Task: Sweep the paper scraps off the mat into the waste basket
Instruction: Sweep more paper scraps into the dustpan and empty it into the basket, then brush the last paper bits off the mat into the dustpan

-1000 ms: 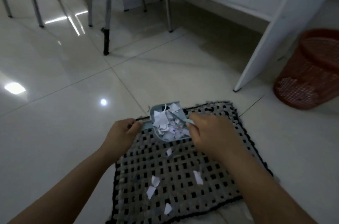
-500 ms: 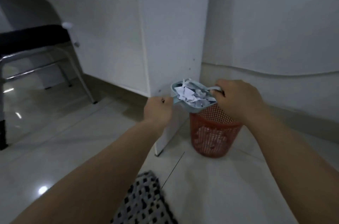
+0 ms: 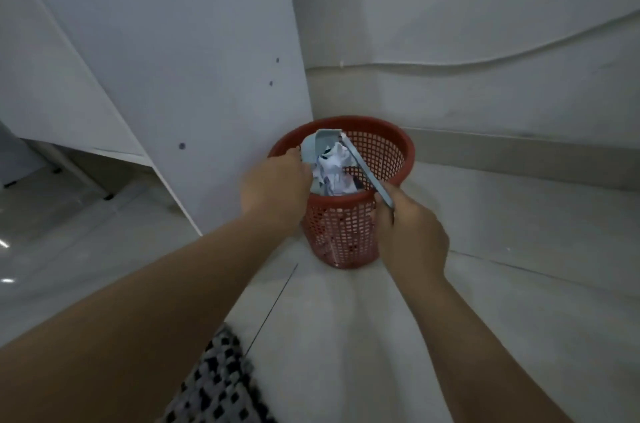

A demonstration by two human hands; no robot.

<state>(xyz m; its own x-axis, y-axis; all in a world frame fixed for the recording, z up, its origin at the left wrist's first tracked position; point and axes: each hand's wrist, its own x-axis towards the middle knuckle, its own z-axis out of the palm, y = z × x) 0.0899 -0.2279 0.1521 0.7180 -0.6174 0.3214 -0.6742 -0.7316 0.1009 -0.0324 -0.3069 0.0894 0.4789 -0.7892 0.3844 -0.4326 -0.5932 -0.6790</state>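
A red mesh waste basket (image 3: 388, 159) stands on the floor against the wall. My left hand (image 3: 277, 187) grips a pale blue dustpan (image 3: 317, 145), tilted over the basket's mouth. White paper scraps (image 3: 334, 169) lie in the pan and hang over the opening. My right hand (image 3: 412, 232) holds a thin pale blue brush (image 3: 365, 169) that reaches across the pan's mouth against the scraps. A corner of the black-and-grey woven mat (image 3: 218, 388) shows at the bottom; any scraps on it are out of sight.
A white cabinet side panel (image 3: 194, 76) stands just left of the basket, almost touching its rim. A white wall with a skirting strip (image 3: 519, 145) runs behind it. Pale tiled floor (image 3: 346, 336) lies between mat and basket.
Both hands carried the loaded dustpan and brush from the mat to the basket. The pan has since dropped lower and tipped over the basket's opening, and my view has swung down onto it.
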